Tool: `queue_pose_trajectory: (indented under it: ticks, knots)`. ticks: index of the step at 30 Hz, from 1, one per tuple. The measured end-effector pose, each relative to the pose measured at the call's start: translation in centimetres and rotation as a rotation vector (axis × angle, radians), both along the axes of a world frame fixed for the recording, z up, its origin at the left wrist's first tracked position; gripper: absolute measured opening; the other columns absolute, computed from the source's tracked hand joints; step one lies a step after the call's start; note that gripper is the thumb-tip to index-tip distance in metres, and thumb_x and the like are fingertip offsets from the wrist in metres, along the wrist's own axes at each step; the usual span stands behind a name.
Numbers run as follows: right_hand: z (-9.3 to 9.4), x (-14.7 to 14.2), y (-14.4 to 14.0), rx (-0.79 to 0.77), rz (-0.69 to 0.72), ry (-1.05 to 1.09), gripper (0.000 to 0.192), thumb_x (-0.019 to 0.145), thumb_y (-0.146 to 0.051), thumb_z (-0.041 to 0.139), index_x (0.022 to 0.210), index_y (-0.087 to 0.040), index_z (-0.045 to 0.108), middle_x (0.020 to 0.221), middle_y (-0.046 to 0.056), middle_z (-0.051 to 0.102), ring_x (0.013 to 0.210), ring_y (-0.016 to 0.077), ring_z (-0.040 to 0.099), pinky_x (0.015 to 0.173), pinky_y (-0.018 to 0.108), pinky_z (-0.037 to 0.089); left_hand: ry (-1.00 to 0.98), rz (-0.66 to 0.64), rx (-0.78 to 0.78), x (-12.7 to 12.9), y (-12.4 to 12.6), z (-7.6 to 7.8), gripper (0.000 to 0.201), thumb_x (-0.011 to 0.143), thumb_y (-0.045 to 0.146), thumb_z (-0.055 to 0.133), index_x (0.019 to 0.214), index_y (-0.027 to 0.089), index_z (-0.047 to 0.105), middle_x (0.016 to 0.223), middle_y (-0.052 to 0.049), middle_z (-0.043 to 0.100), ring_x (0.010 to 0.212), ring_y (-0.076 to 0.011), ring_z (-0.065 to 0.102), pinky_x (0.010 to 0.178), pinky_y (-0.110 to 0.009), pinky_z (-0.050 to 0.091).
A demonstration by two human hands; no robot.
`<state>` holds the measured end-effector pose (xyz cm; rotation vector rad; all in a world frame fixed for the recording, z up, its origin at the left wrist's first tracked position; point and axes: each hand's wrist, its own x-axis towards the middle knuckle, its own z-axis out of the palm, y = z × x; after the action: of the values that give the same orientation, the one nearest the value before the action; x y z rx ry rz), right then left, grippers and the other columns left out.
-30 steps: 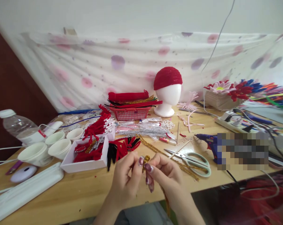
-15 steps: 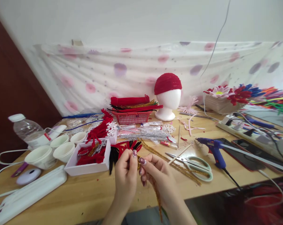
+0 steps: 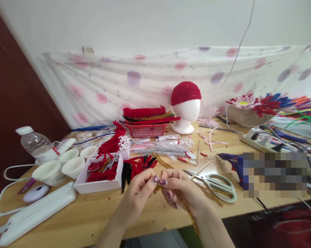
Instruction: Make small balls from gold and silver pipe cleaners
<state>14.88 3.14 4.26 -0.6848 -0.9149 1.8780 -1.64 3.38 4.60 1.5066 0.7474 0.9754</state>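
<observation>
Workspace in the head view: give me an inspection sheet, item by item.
Surface: wooden table, crowded toward the back.
Job's things: gold pipe cleaner, pinched at its top end, trailing down past the table edge.
Clutter: scissors; blue glue gun; white tray of red pieces; white cups; water bottle; red basket of pipe cleaners; foam head in a red cap.
Grips: left hand and right hand both closed on the gold pipe cleaner, fingertips meeting.
Cables: white cord looping at left; power strip with plugs at right.
Surroundings: dotted sheer cloth on a white wall.
</observation>
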Motion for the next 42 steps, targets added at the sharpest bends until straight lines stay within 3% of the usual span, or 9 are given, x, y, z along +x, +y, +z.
queue_pose_trajectory:
  ticks: [7,12,15,22,25,30,34,37,42]
  knots:
    - [-0.8,-3.2,-1.3,0.036,-0.337,0.046,0.038,0.066,-0.041,0.089,0.064,-0.014,0.063,0.053,-0.002,0.063,0.041,0.005,0.052,0.04,0.014,0.043,-0.081,0.405,0.127,2.5,-0.4,-2.1,0.036,0.098,0.045,0.047,0.069,0.024,0.042,0.056,0.007,0.043,0.043,-0.0099,0.041,0.04,-0.02,0.037]
    - [-1.8,-4.1,-1.9,0.028,-0.419,0.083,0.039,0.068,-0.042,0.089,0.066,-0.014,0.062,0.051,-0.003,0.063,0.041,0.0055,0.054,0.042,0.014,0.045,-0.12,0.567,0.089,3.3,-1.2,-3.4,0.036,0.099,0.046,0.045,0.07,0.024,0.042,0.052,0.009,0.04,0.038,-0.0096,0.038,0.036,-0.019,0.032]
    - [-2.2,-3.3,-1.6,0.037,-0.342,0.115,0.035,0.07,-0.037,0.088,0.066,-0.015,0.061,0.049,-0.004,0.062,0.037,0.0046,0.05,0.038,0.013,0.042,-0.087,0.484,0.092,2.6,-1.1,-3.1,0.039,0.098,0.046,0.048,0.067,0.022,0.044,0.057,0.006,0.043,0.049,-0.0104,0.04,0.046,-0.021,0.033]
    - [-1.5,-0.6,-0.8,0.016,0.018,0.053,0.028,0.067,-0.031,0.087,0.065,-0.015,0.064,0.041,-0.006,0.056,0.028,0.0034,0.038,0.03,0.013,0.036,-0.022,-0.229,-0.162,-1.2,0.7,-0.5,0.036,0.091,0.045,0.056,0.067,0.02,0.047,0.053,0.009,0.031,0.047,-0.0077,0.02,0.045,-0.024,0.016]
    - [-1.2,-1.1,-0.7,0.011,-0.048,0.075,0.03,0.067,-0.032,0.087,0.065,-0.016,0.063,0.042,-0.005,0.057,0.031,0.0038,0.042,0.033,0.013,0.038,-0.074,-0.155,-0.144,-0.9,0.8,-0.8,0.037,0.091,0.048,0.057,0.068,0.021,0.046,0.052,0.01,0.03,0.045,-0.0071,0.02,0.043,-0.023,0.016]
    - [-1.7,-3.7,-1.2,0.022,-0.355,0.151,0.038,0.064,-0.04,0.091,0.064,-0.015,0.062,0.052,-0.002,0.065,0.039,0.005,0.053,0.04,0.014,0.043,-0.148,0.281,0.02,1.8,-0.4,-2.5,0.038,0.097,0.047,0.048,0.069,0.023,0.042,0.055,0.008,0.038,0.044,-0.0091,0.036,0.041,-0.021,0.028]
    - [-1.9,-4.8,-1.8,0.02,-0.523,0.104,0.042,0.059,-0.044,0.093,0.065,-0.014,0.064,0.049,-0.004,0.063,0.04,0.0042,0.053,0.04,0.013,0.042,-0.004,0.553,0.145,3.1,-1.7,-2.8,0.036,0.099,0.037,0.044,0.067,0.023,0.04,0.058,0.006,0.038,0.05,-0.0112,0.04,0.045,-0.022,0.034]
    - [-1.9,-4.2,-2.0,0.062,-0.509,0.055,0.041,0.064,-0.045,0.091,0.064,-0.015,0.062,0.047,-0.004,0.061,0.039,0.0042,0.052,0.041,0.013,0.043,0.058,0.488,0.154,2.4,-1.8,-2.3,0.036,0.1,0.037,0.042,0.067,0.023,0.04,0.058,0.006,0.039,0.05,-0.0115,0.04,0.047,-0.024,0.032]
    - [-1.9,-2.0,-1.3,0.063,-0.19,-0.003,0.039,0.067,-0.041,0.088,0.061,-0.016,0.059,0.041,-0.006,0.056,0.032,0.0041,0.045,0.033,0.014,0.04,0.151,0.077,0.062,-0.5,-0.1,-0.8,0.042,0.099,0.049,0.045,0.067,0.022,0.04,0.056,0.007,0.032,0.051,-0.0108,0.031,0.047,-0.025,0.026]
